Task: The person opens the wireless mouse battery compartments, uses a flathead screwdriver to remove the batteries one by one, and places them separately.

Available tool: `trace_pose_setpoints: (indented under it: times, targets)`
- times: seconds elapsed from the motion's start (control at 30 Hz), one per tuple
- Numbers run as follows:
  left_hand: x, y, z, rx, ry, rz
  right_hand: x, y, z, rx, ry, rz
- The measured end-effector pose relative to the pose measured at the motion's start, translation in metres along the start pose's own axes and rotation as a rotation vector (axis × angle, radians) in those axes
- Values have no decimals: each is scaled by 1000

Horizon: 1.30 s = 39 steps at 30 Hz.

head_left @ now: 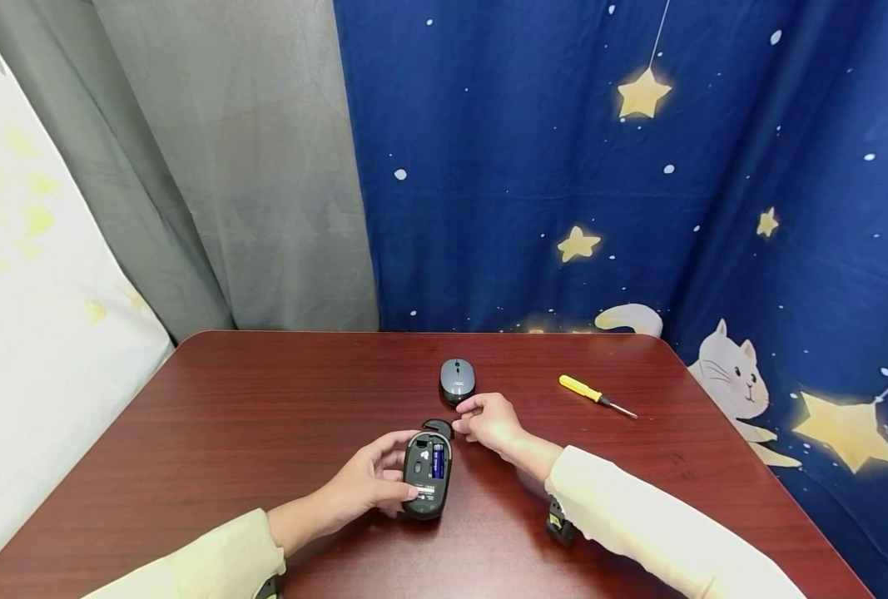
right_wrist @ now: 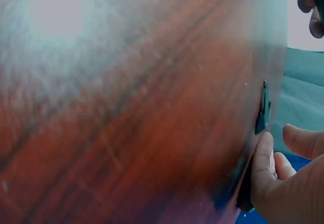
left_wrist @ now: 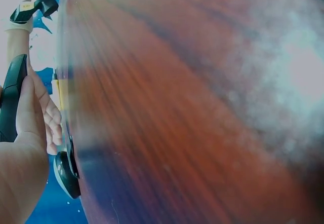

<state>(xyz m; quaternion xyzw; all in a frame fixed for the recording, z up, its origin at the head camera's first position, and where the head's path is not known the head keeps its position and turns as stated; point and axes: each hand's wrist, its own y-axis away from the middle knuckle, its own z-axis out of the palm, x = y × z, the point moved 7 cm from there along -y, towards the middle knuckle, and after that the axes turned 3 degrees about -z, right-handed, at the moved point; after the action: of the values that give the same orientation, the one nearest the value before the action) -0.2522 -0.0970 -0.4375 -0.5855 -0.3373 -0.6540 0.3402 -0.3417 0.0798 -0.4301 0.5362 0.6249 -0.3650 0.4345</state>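
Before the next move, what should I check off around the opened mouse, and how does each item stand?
1. Opened mouse held steady: ok, the left hand grips it, underside toward the head camera.
2. Battery inside the mouse: ok, one blue cell shows.
3. Cover fitted: not ok, it lies apart on the table.
4. Right hand touching the cover: cannot tell, fingertips are at its edge.
5. Screwdriver away from both hands: ok, it lies off to the right.

Bright head view, hazy wrist views
Pale curtain at left nearly washed out; tabletop softly shiny near, glaring white and blurred from the wrists.
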Motion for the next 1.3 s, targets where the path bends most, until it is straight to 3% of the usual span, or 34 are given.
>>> trace_pose_setpoints:
  times: [0.47, 0.87, 1.07, 1.3]
  targets:
    - [2, 1, 2, -12, 27, 7, -8, -6, -38, 54, 12, 36]
    - [3, 1, 3, -14, 26, 7, -13, -17, -95, 102, -39, 13]
    - [4, 1, 4, -11, 22, 1, -14, -24, -129, 133, 32, -17]
    - [4, 0, 4, -12, 20, -4, -5, -30, -163, 165, 127, 31]
